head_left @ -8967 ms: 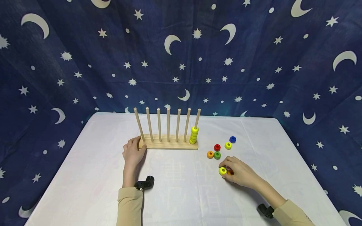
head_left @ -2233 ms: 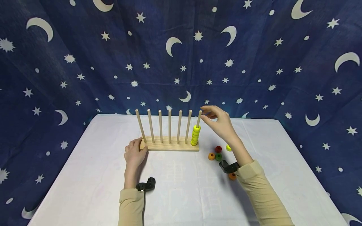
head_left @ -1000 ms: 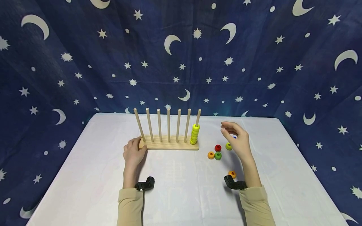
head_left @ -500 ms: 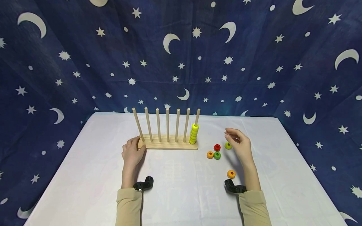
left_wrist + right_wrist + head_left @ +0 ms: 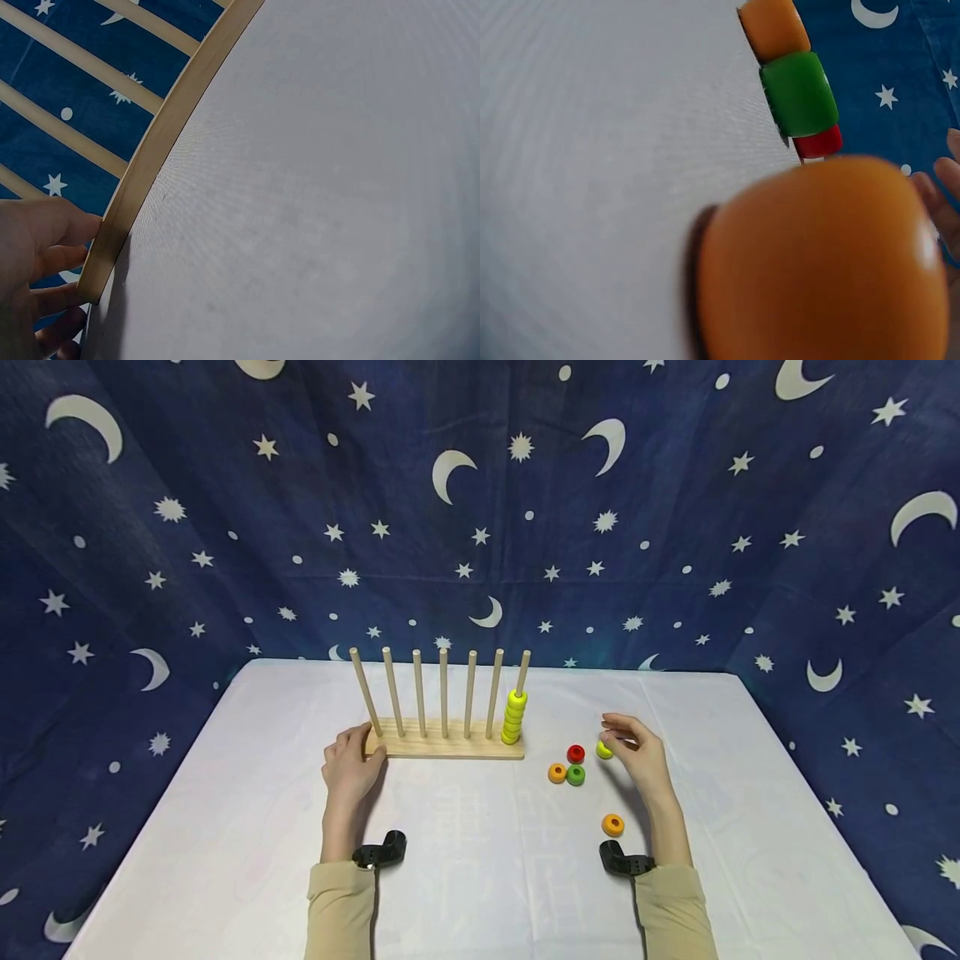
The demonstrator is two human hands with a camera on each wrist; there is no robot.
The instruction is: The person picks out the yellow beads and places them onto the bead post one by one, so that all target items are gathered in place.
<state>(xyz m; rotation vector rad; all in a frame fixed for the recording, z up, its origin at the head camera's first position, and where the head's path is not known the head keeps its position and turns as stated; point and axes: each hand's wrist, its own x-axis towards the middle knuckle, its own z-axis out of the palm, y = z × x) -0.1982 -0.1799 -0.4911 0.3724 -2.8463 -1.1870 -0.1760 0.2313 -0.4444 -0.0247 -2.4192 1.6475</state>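
A wooden peg rack (image 5: pixel 442 747) stands at the back of the table, with several upright pegs. My left hand (image 5: pixel 352 764) grips the left end of its base; in the left wrist view the thumb and fingers (image 5: pixel 64 225) hold that end. Yellow beads (image 5: pixel 513 718) are stacked on the rightmost peg, whose top stays bare. My right hand (image 5: pixel 637 756) hovers with loosely bent fingers, nothing between them, its fingertips close to a loose yellow bead (image 5: pixel 603 750) that it partly covers. In the right wrist view, only some fingers (image 5: pixel 946 180) show at the right edge.
Left of my right hand lie a red bead (image 5: pixel 575 754), a green bead (image 5: pixel 576 775) and an orange bead (image 5: pixel 557 773). Another orange bead (image 5: pixel 612 825) sits nearer, beside the wrist camera, and looms large in the right wrist view. A starry blue curtain (image 5: pixel 480 510) hangs behind.
The yellow stack has grown by one bead since the oldest frame. My right hand has left the peg's top and come down to the loose yellow bead, hiding the blue one. Left hand unchanged.
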